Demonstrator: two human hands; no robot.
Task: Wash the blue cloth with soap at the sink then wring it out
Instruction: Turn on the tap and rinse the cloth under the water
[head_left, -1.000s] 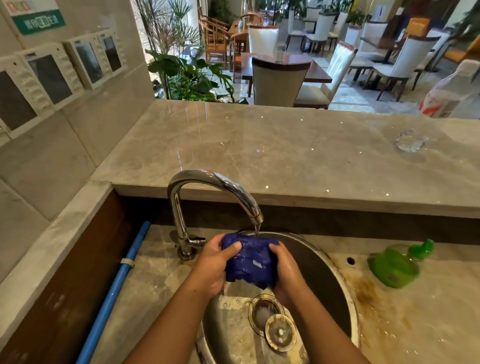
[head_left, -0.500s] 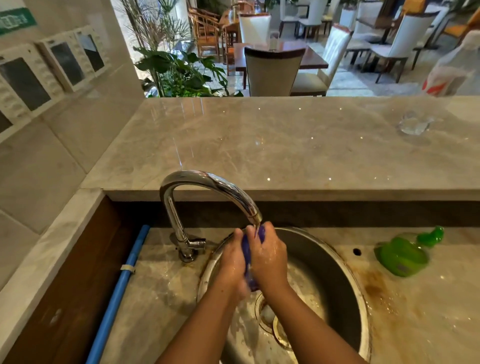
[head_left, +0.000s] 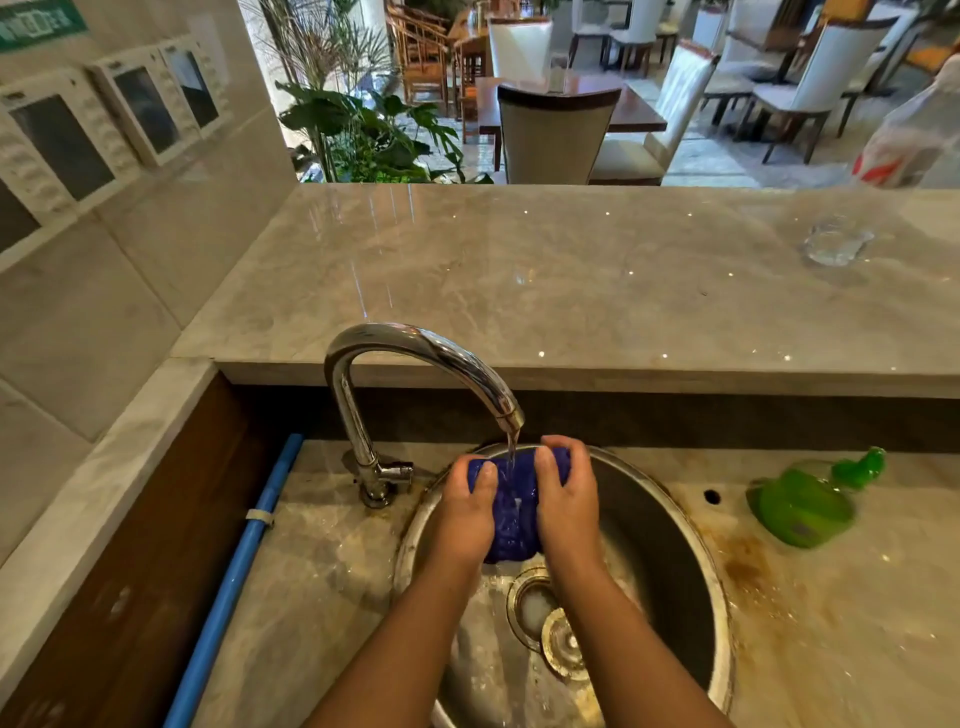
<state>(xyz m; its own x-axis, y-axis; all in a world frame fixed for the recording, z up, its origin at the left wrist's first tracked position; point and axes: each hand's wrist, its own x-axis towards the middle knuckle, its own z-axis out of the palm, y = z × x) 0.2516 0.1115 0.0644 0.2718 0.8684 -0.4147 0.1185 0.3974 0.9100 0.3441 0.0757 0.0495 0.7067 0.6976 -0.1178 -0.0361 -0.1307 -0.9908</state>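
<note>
The blue cloth (head_left: 511, 512) is held bunched into a thick wad over the round steel sink (head_left: 667, 561), directly under the spout of the chrome faucet (head_left: 415, 353). Its long axis runs from far to near. The far end is raised to the spout and the near end hangs down toward the drain strainer (head_left: 535, 603). A thin stream of water (head_left: 511, 447) falls onto its far end.

The cloth is clamped between the two hands. The left hand (head_left: 465, 512) is pressed against its left side, with the thumb laid across the upper face and the fingers wrapped out of sight behind it. The right hand (head_left: 569, 506) grasps its right side, and its fingers (head_left: 558, 447) are curled over the far edge. Only a narrow blue strip shows between the hands, together with a rounded fold below them.

A loose metal plug (head_left: 563, 644) lies in the basin just near of the strainer. A green soap bottle (head_left: 802, 506) lies tipped on the stained counter (head_left: 322, 571) to the right of the sink, well apart from the hands. A blue pipe (head_left: 234, 571) runs along the counter's left edge. A clear glass (head_left: 834, 241) stands on the raised marble ledge (head_left: 571, 270) at the far right.
</note>
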